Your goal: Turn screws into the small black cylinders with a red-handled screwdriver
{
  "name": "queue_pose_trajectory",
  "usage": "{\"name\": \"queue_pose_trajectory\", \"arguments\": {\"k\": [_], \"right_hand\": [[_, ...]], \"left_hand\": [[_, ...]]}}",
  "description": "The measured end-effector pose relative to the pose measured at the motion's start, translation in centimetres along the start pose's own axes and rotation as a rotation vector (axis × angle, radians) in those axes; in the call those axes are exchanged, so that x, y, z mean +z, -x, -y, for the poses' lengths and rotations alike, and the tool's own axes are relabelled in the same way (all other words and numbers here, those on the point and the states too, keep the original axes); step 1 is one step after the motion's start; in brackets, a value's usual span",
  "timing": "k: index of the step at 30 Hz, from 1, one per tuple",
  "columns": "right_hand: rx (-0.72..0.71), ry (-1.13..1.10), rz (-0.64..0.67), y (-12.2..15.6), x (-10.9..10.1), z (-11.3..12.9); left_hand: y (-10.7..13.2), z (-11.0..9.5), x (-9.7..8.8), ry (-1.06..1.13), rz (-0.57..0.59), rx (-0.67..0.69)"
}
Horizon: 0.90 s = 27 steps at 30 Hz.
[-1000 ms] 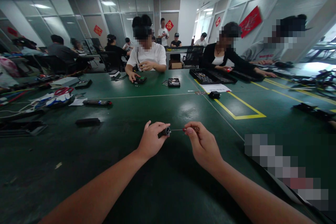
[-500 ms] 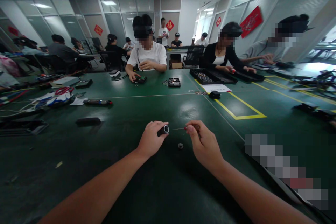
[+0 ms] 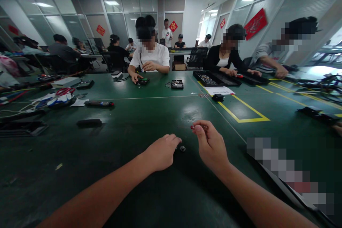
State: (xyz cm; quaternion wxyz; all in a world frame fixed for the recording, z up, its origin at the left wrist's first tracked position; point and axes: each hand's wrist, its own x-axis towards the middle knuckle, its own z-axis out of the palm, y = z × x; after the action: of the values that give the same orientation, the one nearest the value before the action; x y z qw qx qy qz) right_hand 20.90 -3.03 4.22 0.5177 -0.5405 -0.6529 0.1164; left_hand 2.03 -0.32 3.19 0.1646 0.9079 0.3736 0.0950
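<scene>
My left hand (image 3: pixel 164 152) is closed low over the table, back of the hand up. The black cylinder with a silver ring end that it held is almost wholly hidden behind the fingers now; only a small bright bit shows at the fingertips. Just right of those fingertips a small round metal part (image 3: pixel 182 148) lies on the green tabletop (image 3: pixel 144 114). My right hand (image 3: pixel 211 142) grips a thin screwdriver (image 3: pixel 191 127) by its reddish handle, its slim shaft pointing left above the round part.
A black bar (image 3: pixel 89 123) and a pen-like dark tool (image 3: pixel 99 103) lie at left, near tangled cables and a glove. Across the table, people work over an opened hard drive (image 3: pixel 177 84) and black trays (image 3: pixel 211 77). A small black block (image 3: pixel 218 97) sits by yellow tape.
My left hand has come down and turned over toward the round part, hiding the cylinder. My right hand with the screwdriver has moved slightly up and right.
</scene>
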Motion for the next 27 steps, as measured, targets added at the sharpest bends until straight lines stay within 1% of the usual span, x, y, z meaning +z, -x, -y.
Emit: {"name": "queue_pose_trajectory", "arguments": {"k": [4,8,11,13,16,19,21,23,25,27], "right_hand": [[0.009,-0.009,0.009,0.1,0.1,-0.1],[-0.002,-0.014,0.028,0.2,0.1,-0.2],[-0.01,-0.015,0.032,0.2,0.1,-0.1],[-0.013,-0.015,0.03,0.2,0.0,-0.1],[-0.014,-0.021,0.037,0.3,0.0,-0.1],[-0.011,-0.025,0.038,0.3,0.1,-0.1],[-0.009,-0.02,0.037,0.3,0.1,-0.1],[-0.002,-0.018,0.044,0.4,0.1,-0.1],[0.006,-0.027,0.059,0.4,0.1,-0.1],[0.01,-0.04,0.071,0.4,0.1,-0.1]], "left_hand": [[-0.5,-1.0,-0.2,-0.092,0.045,-0.03],[-1.3,-1.3,0.4,-0.167,0.049,-0.031],[-1.7,-1.1,0.8,-0.163,0.072,-0.031],[-1.7,-0.8,0.9,-0.154,0.061,-0.048],[-1.2,-0.5,0.5,-0.147,0.028,-0.075],[-0.4,-0.1,-0.2,-0.118,0.02,-0.094],[0.2,0.5,-1.0,-0.064,0.009,-0.116],[1.0,1.6,-2.0,0.035,-0.017,-0.147],[2.0,3.2,-3.3,0.167,-0.034,-0.192],[3.2,5.2,-4.7,0.303,-0.059,-0.284]]}}
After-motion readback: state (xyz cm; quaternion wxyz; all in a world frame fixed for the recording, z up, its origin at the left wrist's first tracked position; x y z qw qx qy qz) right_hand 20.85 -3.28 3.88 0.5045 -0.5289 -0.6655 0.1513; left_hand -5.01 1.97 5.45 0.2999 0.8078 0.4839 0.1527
